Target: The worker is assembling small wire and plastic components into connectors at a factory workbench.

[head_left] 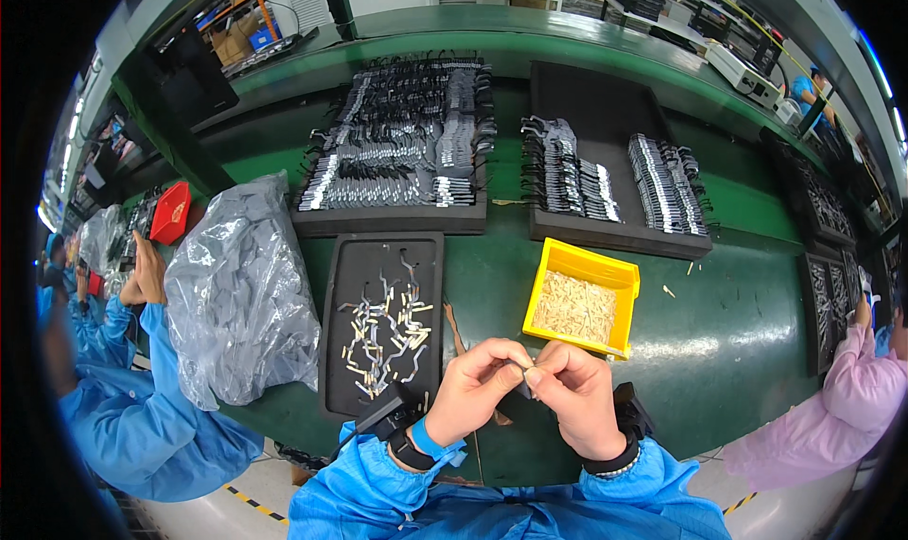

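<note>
L hand (476, 386) & R hand (581, 395) pinch tiny gray part (528, 390), prob. to steady it; yellow bin (591, 263) near, prob. easy reach.

Left hand (480, 384) and right hand (577, 398) met over the worktop's (492, 299) near edge, fingertips pinching a small part (527, 389), mostly hidden. Yellow bin (591, 264) of pale pieces (575, 308) sat just beyond. Shallow black tray (355, 266) with loose parts (416, 337) lay left, by near edge. Two larger black trays (397, 222) held rowed parts (378, 152) toward far edge.
</note>
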A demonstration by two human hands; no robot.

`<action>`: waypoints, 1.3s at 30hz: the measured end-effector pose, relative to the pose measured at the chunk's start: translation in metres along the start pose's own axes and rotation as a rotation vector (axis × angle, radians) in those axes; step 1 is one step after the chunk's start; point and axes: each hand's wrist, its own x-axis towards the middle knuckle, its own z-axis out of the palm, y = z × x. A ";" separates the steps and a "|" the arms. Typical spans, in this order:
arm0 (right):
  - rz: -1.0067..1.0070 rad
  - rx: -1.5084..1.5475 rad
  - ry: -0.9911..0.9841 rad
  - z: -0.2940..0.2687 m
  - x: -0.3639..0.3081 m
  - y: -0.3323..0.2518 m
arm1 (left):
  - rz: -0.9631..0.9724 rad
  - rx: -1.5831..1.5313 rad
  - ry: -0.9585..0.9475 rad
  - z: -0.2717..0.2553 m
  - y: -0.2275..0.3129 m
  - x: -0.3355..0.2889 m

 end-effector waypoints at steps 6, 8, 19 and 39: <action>0.013 -0.006 -0.032 -0.002 0.003 0.000 | -0.049 -0.022 0.018 0.004 0.008 0.001; 0.012 -0.004 -0.031 -0.003 0.003 0.002 | -0.074 -0.032 0.032 0.005 0.009 0.002; -0.039 -0.181 0.022 0.002 0.005 0.005 | -0.319 -0.472 0.049 0.000 0.009 0.003; -0.687 -1.240 0.134 -0.007 0.011 -0.010 | -0.514 -0.774 0.015 -0.006 0.013 0.010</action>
